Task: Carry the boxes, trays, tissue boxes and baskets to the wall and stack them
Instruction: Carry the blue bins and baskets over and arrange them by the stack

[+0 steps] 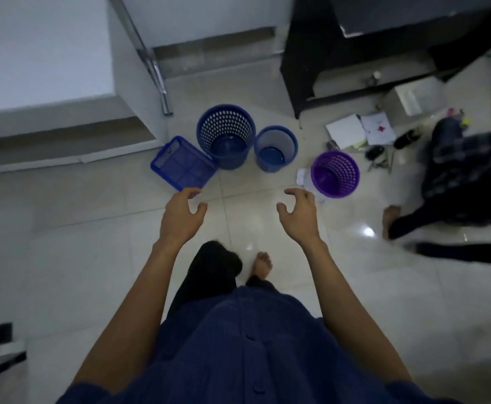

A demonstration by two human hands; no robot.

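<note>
The blue tray (183, 163) lies on the tiled floor (92, 228), just beside the large blue basket (225, 135). A smaller blue basket (276, 148) stands next in line, and a purple basket (335, 174) stands apart to the right. All sit upright near the wall (209, 16) and unstacked, which suggests a staging row. The left hand (180, 217) and right hand (298, 214) hover above the floor, fingers (190, 193) half-curled and spread, holding nothing. The left fingertips overlap the tray's near corner in view; contact cannot be confirmed.
</note>
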